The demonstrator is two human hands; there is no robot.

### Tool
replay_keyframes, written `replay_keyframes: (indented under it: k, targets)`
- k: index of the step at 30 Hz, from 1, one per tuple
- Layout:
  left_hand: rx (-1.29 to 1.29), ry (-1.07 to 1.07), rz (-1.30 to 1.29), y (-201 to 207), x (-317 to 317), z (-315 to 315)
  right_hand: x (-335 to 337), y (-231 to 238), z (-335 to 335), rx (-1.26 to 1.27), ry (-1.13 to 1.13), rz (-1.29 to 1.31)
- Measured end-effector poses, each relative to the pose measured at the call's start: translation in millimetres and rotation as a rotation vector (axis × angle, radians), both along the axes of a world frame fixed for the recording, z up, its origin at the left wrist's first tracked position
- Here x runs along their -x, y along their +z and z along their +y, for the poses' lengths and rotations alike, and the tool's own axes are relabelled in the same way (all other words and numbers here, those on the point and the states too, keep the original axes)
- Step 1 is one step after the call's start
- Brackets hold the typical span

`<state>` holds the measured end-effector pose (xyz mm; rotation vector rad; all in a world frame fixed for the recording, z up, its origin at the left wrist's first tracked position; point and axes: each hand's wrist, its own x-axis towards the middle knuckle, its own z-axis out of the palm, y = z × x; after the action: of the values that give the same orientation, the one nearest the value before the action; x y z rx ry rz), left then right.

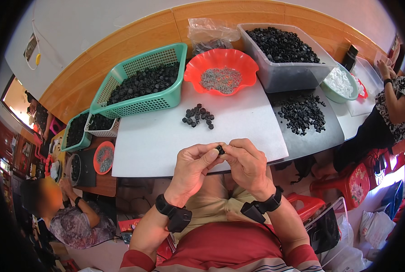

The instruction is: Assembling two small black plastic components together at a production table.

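Above the near edge of the white foam sheet [143, 136], my two hands meet around a small black plastic cap [219, 149]. My left hand [194, 165] pinches it between thumb and forefinger. On its other side my right hand [247, 165] also has its fingertips closed on the piece, partly hiding it. A small loose cluster of black caps [198, 116] lies on the sheet beyond my hands. Behind that, a red wavy-rimmed bowl [195, 63] holds many thin grey metal pins [220, 80].
A green basket [139, 106] of black parts stands back left, and a clear bin [284, 79] of black parts back right. More black pieces [302, 113] lie on the dark board. Other people sit at the left [82, 222] and right [395, 104]. A red stool [343, 186] stands right.
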<state>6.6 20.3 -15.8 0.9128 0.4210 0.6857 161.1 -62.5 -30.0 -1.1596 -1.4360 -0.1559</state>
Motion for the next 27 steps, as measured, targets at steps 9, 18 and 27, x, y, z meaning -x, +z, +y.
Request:
replay_keyframes:
  k: [9, 18, 27]
  targets:
    - [-0.003, 0.002, 0.024, 1, -3, -4, -1, -4, -4, 0.003, -0.062, -0.059]
    - [-0.005, 0.051, 0.028, -5, -5, -10, -1, -6, -4, -0.029, -0.088, -0.139]
    - [0.012, 0.062, -0.012, -2, -11, -15, -3, -3, -5, 0.006, -0.069, -0.077]
